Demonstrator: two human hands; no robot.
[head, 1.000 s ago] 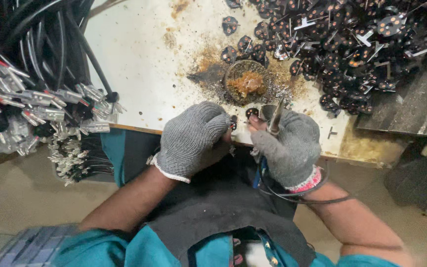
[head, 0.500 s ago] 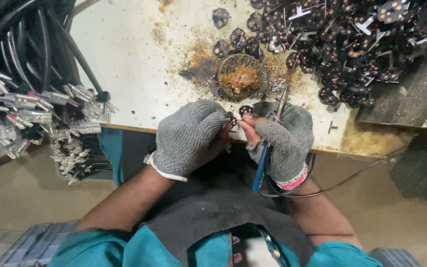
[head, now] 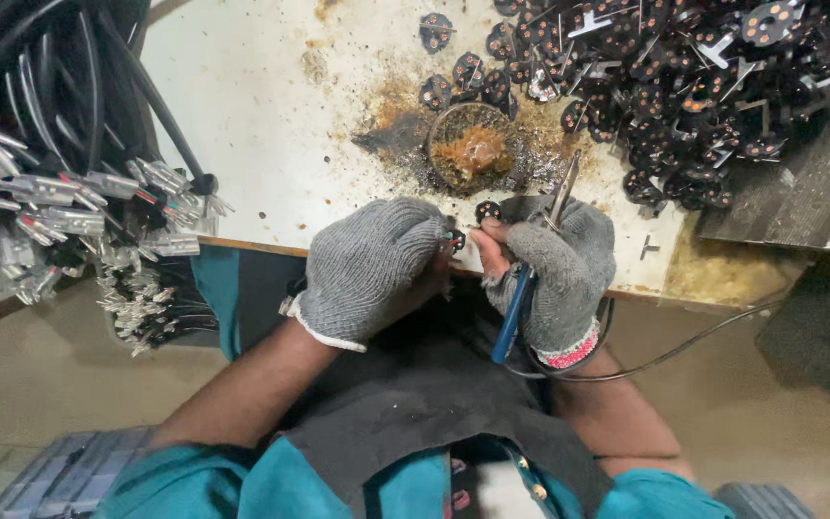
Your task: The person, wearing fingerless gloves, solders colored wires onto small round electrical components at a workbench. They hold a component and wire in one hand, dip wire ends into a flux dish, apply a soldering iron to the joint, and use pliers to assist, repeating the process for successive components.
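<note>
While both gloved hands meet at the near edge of the surface [head: 271,135], the left hand [head: 377,264] is curled tight around a small dark part [head: 456,240] that peeks out at its fingertips, right against the thumb of the right hand [head: 554,269]. That right hand, in a grey knit glove with open fingertips, is closed around a soldering iron [head: 530,264]: the blue handle runs down past the wrist, and the metal tip rises past the knuckles toward the back of the surface. A thin cord [head: 684,346] trails from under the right wrist off to the right. Just beyond the right fingertips a small round black disc [head: 487,210] lies on the surface. Farther out sits a round tin of brown paste [head: 473,154], ringed by a dark, rusty stain. Behind and to the right of it spreads a large heap of black discs with metal prongs [head: 684,86], a few strays lying near the tin. At the far left, well apart from the hands, a bundle of black cables with crimped metal ends [head: 60,202] hangs over the surface edge. A dark apron [head: 415,394] covers the lap beneath the hands.
</note>
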